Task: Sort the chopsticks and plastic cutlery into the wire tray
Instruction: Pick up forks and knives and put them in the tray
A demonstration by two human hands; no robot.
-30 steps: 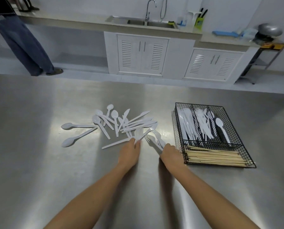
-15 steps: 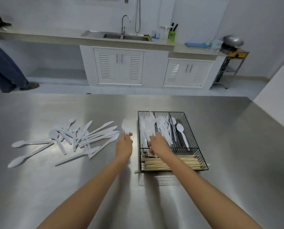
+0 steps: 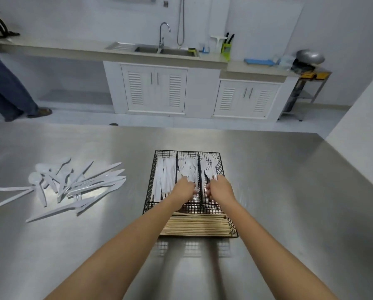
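The black wire tray (image 3: 187,151) stands on the steel table straight ahead of me. Its left slot holds white plastic knives (image 3: 166,178), its middle slot forks (image 3: 188,167), and its front slot a bundle of wooden chopsticks (image 3: 198,226). My left hand (image 3: 183,189) hovers over the middle slot with fingers curled down on a white plastic piece whose kind I cannot make out. Over the right slot, my right hand (image 3: 219,189) grips white plastic forks (image 3: 212,175) that point away from me.
A loose pile of white plastic spoons and knives (image 3: 77,185) lies on the table (image 3: 289,191) to the left of the tray. A person's legs (image 3: 5,89) stand at the far left by the counter with the sink (image 3: 166,49).
Both hands have left the loose pile with cutlery and moved right, over the tray. My left hand went from beside the tray to above its middle slot. My view turned right.
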